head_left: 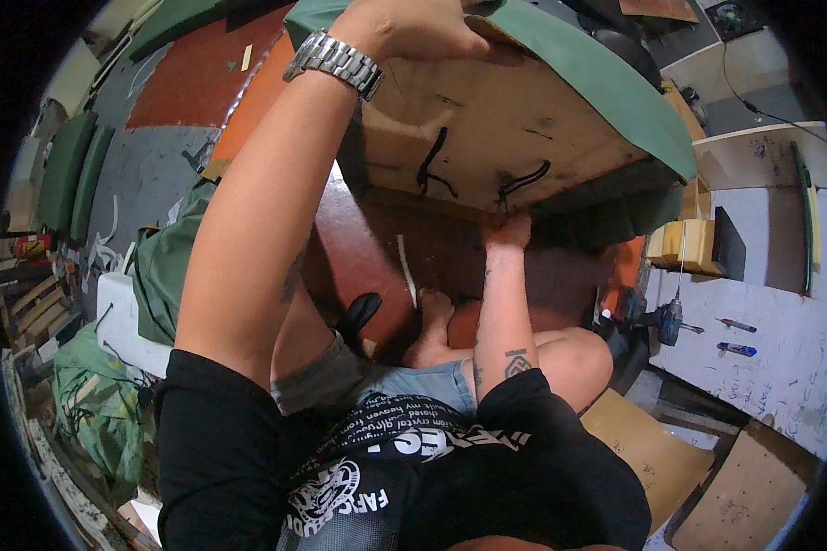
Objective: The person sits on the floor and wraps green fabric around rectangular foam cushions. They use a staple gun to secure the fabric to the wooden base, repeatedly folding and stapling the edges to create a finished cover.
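Partly green-covered, flat scuffed board (487,129)

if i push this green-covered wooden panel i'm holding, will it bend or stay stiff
The green-covered wooden panel probably stays stiff, judging by its broad, flat board face. The dark green covering at its lower right likely flops, since it hangs in loose folds. The thin, curved black straps probably bend.

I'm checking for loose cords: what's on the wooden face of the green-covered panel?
Two black cords show on the wooden face. The left hand covers part of its upper edge; anything under that hand, or behind the green-covered panel, cannot be seen.
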`<state>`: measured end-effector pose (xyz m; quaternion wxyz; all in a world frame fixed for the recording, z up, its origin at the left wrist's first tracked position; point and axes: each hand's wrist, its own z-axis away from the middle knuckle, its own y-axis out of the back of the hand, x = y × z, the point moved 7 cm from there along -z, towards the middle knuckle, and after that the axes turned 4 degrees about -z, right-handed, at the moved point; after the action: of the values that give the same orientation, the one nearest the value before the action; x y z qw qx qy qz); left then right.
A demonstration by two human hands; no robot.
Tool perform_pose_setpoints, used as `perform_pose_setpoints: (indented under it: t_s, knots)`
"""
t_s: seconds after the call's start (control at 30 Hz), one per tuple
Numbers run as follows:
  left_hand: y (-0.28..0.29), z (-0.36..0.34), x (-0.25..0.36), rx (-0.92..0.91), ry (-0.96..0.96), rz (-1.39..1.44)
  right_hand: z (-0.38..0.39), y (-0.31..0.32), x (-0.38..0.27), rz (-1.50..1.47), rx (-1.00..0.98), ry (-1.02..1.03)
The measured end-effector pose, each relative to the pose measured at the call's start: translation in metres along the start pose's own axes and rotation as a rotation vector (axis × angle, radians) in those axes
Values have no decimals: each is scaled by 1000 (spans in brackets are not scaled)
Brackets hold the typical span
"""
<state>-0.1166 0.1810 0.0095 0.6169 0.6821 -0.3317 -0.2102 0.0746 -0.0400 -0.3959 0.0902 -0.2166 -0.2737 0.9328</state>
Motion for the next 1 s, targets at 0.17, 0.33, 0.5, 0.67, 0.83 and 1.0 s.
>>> perform_pose_setpoints:
  t_s: [0.17, 0.33, 0.5, 0.67, 0.83, 1.0]
  knots:
    - [2, 2, 0, -21, -16, 34, 14, 4, 2, 986, 22, 192]
    - [-1, -1, -2, -27, 19, 10, 25, -1, 19, 1560, -59, 242]
    - [-3, -3, -2, -6, -3, 1, 17, 15, 10, 1380, 169, 386]
    - [-2, 0, -2, -9, 2, -10, 3, 0, -12, 928, 11, 851]
    - [1, 2, 2, 0, 0, 24, -24, 2, 16, 567, -223, 168]
    - [4, 3, 2, -25, 13, 41, 16, 4, 46, 554, -174, 257]
